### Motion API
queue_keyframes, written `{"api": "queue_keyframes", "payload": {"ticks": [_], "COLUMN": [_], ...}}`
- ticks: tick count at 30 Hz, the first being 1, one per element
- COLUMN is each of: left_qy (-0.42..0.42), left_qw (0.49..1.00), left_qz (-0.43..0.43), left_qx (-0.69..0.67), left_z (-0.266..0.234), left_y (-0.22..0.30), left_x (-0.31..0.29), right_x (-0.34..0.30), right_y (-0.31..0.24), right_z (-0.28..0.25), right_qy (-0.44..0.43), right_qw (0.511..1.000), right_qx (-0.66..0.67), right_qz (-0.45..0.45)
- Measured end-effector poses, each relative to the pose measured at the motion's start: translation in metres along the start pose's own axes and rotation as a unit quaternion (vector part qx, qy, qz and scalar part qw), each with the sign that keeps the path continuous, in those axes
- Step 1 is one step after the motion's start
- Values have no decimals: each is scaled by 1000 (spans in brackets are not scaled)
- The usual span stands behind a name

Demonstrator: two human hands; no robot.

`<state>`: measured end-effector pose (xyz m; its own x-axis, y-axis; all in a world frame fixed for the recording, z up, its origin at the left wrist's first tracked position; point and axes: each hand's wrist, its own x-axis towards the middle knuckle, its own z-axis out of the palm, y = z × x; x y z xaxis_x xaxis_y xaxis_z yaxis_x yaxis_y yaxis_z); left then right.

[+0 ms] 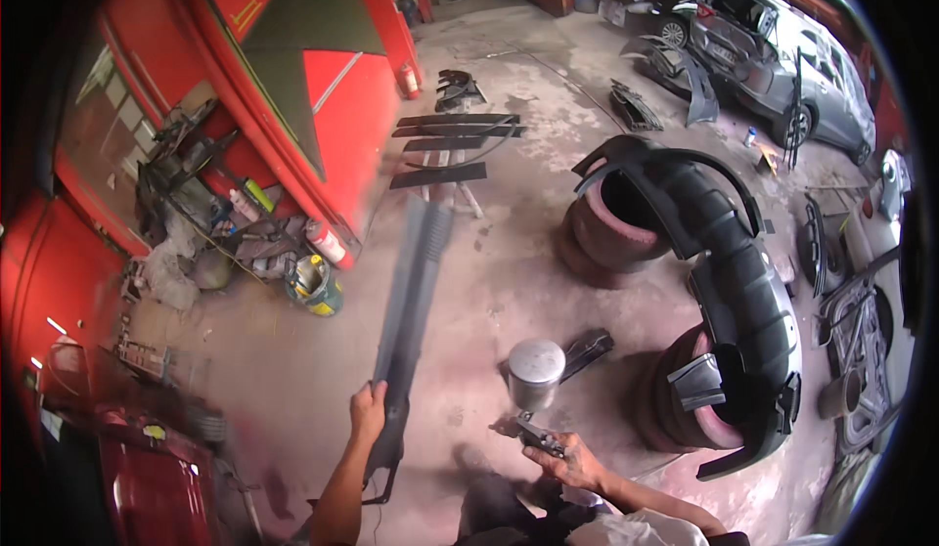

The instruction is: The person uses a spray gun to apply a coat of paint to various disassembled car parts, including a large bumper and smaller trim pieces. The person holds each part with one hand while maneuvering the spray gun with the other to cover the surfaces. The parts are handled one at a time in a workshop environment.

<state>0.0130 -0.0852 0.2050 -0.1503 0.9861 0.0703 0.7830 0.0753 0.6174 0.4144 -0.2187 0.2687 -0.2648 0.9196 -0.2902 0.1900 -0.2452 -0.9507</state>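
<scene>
My left hand (368, 413) is closed on the edge of a long dark plastic car trim panel (409, 292), which stands up and tilts slightly, its ribbed end pointing away from me. In my right hand (570, 463) is a spray gun (540, 438), held by its grip with the fingers wrapped round it. A round silver-grey cup (536, 374) sits at the gun's front end. The gun is to the right of the panel and apart from it. Whether a finger is on the trigger cannot be made out.
A black bumper (748, 292) rests across stacked pink-stained tyres (611, 238) on the right. Ahead, dark strips (455, 143) lie on a stand. Left are a bucket (319, 292), a fire extinguisher (328, 243) and a dark red car part (156, 487). A damaged silver car (773, 57) stands far right.
</scene>
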Motion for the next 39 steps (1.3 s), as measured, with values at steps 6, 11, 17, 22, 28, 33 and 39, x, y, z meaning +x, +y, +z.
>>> {"api": "queue_keyframes", "payload": {"ticks": [6, 11, 17, 22, 28, 33, 39], "left_qy": [16, -48, 39, 93, 120, 155, 70], "left_qw": [989, 895, 840, 818, 813, 790, 780], "left_qz": [29, -111, -167, -137, -98, -103, -146], "left_qx": [-144, -430, -515, -551, -561, -583, -604], "left_z": [-61, -89, -83, -79, -125, -193, -155], "left_y": [-32, -74, -102, -121, -143, -79, -122], "left_x": [-27, -87, -161, -184, -174, -200, -215], "right_x": [-26, -58, -88, -106, -135, -150, -157], "right_y": [-28, -22, -29, -43, -53, -37, -24], "right_z": [51, 97, 148, 195, 219, 208, 187], "right_qy": [-77, -89, -69, -82, -74, -40, -52], "right_qw": [990, 991, 992, 988, 993, 996, 997], "right_qx": [-89, -94, -108, -133, -76, -53, -23], "right_qz": [76, 30, -10, -19, -58, -55, -52]}}
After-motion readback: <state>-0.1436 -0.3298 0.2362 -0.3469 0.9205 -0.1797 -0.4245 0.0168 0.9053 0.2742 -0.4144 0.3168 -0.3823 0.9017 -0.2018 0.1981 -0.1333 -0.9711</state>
